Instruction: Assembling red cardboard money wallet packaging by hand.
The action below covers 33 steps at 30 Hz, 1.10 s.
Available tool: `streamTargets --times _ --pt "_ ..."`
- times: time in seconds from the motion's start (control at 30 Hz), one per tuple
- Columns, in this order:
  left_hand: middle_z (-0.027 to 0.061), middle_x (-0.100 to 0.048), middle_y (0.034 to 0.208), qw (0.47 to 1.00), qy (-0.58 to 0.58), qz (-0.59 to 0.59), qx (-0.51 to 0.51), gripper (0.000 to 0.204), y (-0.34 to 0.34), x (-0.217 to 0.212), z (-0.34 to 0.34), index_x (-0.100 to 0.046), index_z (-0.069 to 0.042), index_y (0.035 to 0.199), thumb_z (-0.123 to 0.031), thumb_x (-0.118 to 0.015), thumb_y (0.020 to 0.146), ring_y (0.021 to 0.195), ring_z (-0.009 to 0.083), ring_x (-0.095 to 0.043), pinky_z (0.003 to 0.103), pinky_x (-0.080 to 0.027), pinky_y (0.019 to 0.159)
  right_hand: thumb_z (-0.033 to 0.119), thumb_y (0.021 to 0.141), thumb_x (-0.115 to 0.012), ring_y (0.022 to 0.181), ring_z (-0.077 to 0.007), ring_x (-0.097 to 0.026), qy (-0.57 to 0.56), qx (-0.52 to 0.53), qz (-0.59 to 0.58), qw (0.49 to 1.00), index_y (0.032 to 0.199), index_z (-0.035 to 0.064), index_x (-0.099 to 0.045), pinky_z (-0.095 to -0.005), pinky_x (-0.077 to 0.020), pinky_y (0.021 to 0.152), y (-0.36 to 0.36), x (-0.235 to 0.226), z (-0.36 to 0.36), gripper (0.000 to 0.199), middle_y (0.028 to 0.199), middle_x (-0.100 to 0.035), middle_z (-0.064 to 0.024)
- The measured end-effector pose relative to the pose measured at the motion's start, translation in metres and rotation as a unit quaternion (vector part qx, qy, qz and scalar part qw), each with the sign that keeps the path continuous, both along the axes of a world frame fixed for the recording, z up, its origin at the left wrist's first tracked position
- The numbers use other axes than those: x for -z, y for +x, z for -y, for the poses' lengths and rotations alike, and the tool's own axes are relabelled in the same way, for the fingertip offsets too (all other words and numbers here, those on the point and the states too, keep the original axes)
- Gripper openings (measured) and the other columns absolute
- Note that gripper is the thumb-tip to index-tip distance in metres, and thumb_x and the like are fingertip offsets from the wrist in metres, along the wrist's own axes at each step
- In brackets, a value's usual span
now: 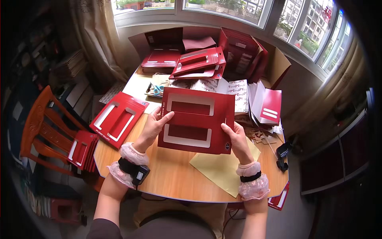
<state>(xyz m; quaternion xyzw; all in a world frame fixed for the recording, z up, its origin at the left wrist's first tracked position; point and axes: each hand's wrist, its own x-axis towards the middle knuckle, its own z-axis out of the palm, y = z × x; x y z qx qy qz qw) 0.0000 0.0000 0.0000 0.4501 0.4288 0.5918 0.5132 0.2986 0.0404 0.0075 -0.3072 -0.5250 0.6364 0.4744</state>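
1. While held just above the wooden surface [171, 175], the red card sleeve [197, 119] sits flat between both hands, its two pale-bordered window cut-outs facing up, one above the other.
2. Left hand [153, 127]: fingers narrow, pinching the sleeve's left edge near mid-height, thumb on top. Right hand [236, 137]: fingers likewise narrow, gripping the lower right edge, thumb on the face. Both wrists carry frilly pink cuffs; the left also bears a small black strapped device [137, 173].
3. Risk, as a judgement: the grip is at the edges only, so the wide panel could bow or crease along its middle fold if the hands press inward; a slip of one thumb would let it swing down onto the yellow paper sheet [219, 167] below.
4. Surroundings: another red windowed sleeve [118, 118] lies at the surface's left edge, more lean on the orange chair [43, 127].
5. Farther back: stacked red sleeves [199, 63], patterned white inserts [234, 93], scissors [155, 89] with teal handles, and an open cardboard box [274, 63] under the window.
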Motion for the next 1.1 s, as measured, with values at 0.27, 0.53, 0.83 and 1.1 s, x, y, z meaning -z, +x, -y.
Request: streamTargets --times 0.27,0.53,0.83,1.1 --pt "0.0058 -0.066 0.110 0.998 0.026 0.056 -0.021 0.037 0.011 0.010 0.001 -0.054 -0.002 0.123 -0.018 -0.067 0.092 0.095 0.0095 -0.063 0.024 -0.052 0.081 0.013 0.090 -0.065 0.073 -0.0062 -0.063 0.016 0.002 0.118 0.993 0.092 0.0035 -0.067 -0.0222 -0.0544 0.060 0.031 -0.007 -0.009 0.010 0.084 -0.068 -0.0004" --pt "0.0060 -0.065 0.109 0.998 -0.023 0.055 0.022 0.036 0.009 0.005 0.007 -0.056 -0.001 0.120 -0.015 -0.069 0.090 0.094 0.0114 -0.064 0.026 -0.054 0.082 0.003 0.086 -0.063 0.074 -0.0061 -0.064 0.008 0.020 0.124 0.992 0.097 0.0013 -0.064 -0.0191 -0.0522 0.060 0.020 -0.007 -0.007 0.011 0.087 -0.070 -0.0029" --pt "0.0067 -0.065 0.109 0.998 -0.005 0.046 0.049 0.038 0.012 0.011 0.006 -0.055 0.000 0.121 -0.014 -0.069 0.089 0.096 0.0110 -0.063 0.025 -0.053 0.083 -0.003 0.082 -0.059 0.077 -0.0020 -0.062 -0.025 0.003 0.066 0.998 0.109 -0.0001 -0.063 -0.0147 -0.0463 0.060 0.025 -0.010 -0.006 0.028 0.096 -0.070 -0.0019" --pt "0.0055 -0.066 0.108 0.998 -0.019 0.033 0.041 0.039 0.003 0.008 0.004 -0.056 -0.002 0.121 -0.020 -0.069 0.089 0.093 0.0107 -0.064 0.026 -0.054 0.080 0.001 0.085 -0.060 0.079 -0.0033 -0.062 -0.088 -0.082 0.033 0.992 0.112 0.0028 -0.063 -0.0157 -0.0483 0.060 0.028 -0.005 -0.010 0.027 0.096 -0.068 -0.0006"
